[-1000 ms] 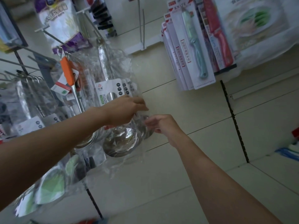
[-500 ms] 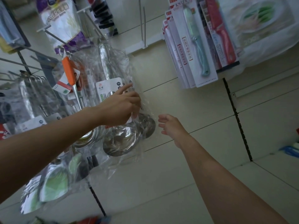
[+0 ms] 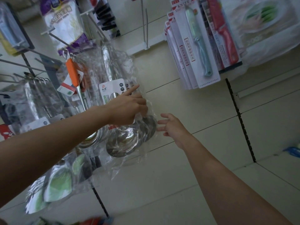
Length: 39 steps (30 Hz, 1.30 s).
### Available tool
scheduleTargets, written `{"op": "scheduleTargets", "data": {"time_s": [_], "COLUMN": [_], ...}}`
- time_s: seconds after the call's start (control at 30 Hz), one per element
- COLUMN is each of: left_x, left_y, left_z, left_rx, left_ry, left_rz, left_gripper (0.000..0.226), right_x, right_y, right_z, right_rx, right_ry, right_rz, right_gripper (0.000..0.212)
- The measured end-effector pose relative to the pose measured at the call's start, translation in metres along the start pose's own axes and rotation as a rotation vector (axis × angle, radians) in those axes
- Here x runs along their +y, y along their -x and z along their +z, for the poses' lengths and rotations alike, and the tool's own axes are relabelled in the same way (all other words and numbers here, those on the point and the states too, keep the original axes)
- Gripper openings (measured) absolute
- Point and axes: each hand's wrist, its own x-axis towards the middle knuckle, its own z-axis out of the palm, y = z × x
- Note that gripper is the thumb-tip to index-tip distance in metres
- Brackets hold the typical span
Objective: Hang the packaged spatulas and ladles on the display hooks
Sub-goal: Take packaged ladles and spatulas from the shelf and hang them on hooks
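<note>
Several packaged steel ladles (image 3: 123, 145) in clear plastic sleeves hang from a display hook (image 3: 97, 30) at centre left. My left hand (image 3: 128, 108) grips the front ladle's sleeve just below its white label, with the index finger stretched out along the label. My right hand (image 3: 172, 125) hovers just right of the ladle bowls with fingers spread, holding nothing, its fingertips close to the sleeve's edge. An orange-handled utensil (image 3: 73, 72) hangs to the left of the ladles. More packaged steel utensils (image 3: 40, 98) hang at far left.
Carded knives (image 3: 194, 46) and a red-handled knife (image 3: 224, 30) hang at upper right. A bare double-wire hook (image 3: 144, 21) sticks out above the ladles. Green-and-steel packaged items (image 3: 60, 184) hang low left. A black slotted upright (image 3: 240, 119) runs down the cream wall panel.
My right hand has left the ladle sleeve, drawn back to the right and spread its fingers. My left hand kept its hold and stretched out its index finger.
</note>
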Motion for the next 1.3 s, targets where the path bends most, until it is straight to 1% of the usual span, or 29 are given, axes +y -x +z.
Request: {"op": "scheduleTargets", "data": {"time_s": [0.1, 0.17, 0.27, 0.33, 0.47, 0.57, 0.6, 0.7, 0.77, 0.8, 0.9, 0.93, 1.07, 1.17, 1.3], "left_x": [0.005, 0.007, 0.007, 0.007, 0.012, 0.013, 0.013, 0.013, 0.013, 0.013, 0.013, 0.013, 0.013, 0.011, 0.011], "left_y": [-0.003, -0.005, -0.005, -0.004, -0.003, -0.004, -0.004, -0.005, -0.006, -0.007, -0.009, -0.009, -0.010, -0.009, -0.005], "left_z": [-0.004, -0.004, -0.004, -0.005, -0.006, -0.006, -0.006, -0.006, -0.005, -0.004, 0.000, 0.001, 0.005, 0.008, 0.008], "left_rx": [-0.164, -0.263, -0.335, -0.354, -0.359, -0.347, -0.345, -0.337, -0.323, -0.316, -0.293, -0.282, -0.256, -0.233, -0.213], "left_ry": [-0.056, -0.108, -0.142, -0.150, -0.187, -0.185, -0.180, -0.176, -0.179, -0.180, -0.168, -0.158, -0.142, -0.134, -0.107], "left_rz": [-0.031, -0.026, -0.015, -0.013, -0.027, -0.057, -0.061, -0.065, -0.065, -0.067, -0.075, -0.077, -0.083, -0.077, -0.076], "left_gripper": [0.059, 0.063, 0.062, 0.059, 0.055, 0.052, 0.051, 0.048, 0.047, 0.046, 0.045, 0.045, 0.043, 0.043, 0.046], "right_x": [-0.003, -0.004, -0.001, 0.000, 0.008, 0.019, 0.024, 0.037, 0.039, 0.039, 0.037, 0.036, 0.034, 0.034, 0.034], "right_y": [0.006, 0.010, 0.012, 0.013, 0.011, 0.000, -0.005, -0.019, -0.021, -0.021, -0.017, -0.016, -0.016, -0.017, -0.018], "right_z": [-0.001, -0.003, -0.008, -0.012, -0.012, -0.008, -0.006, -0.003, 0.003, 0.005, 0.011, 0.010, 0.006, 0.004, 0.000], "right_rx": [-0.030, -0.045, -0.063, -0.099, -0.176, -0.141, -0.107, -0.026, -0.052, -0.070, -0.074, -0.062, -0.036, -0.003, 0.081], "right_ry": [0.013, 0.002, 0.000, 0.012, 0.018, 0.054, 0.067, 0.142, 0.164, 0.151, 0.095, 0.076, 0.068, 0.084, 0.089], "right_rz": [-0.006, -0.007, -0.015, -0.010, 0.024, 0.041, 0.043, 0.053, 0.057, 0.056, 0.023, 0.016, 0.012, -0.011, -0.048], "right_gripper": [0.042, 0.034, 0.022, 0.020, 0.024, 0.023, 0.028, 0.058, 0.072, 0.073, 0.059, 0.058, 0.064, 0.059, 0.054]}}
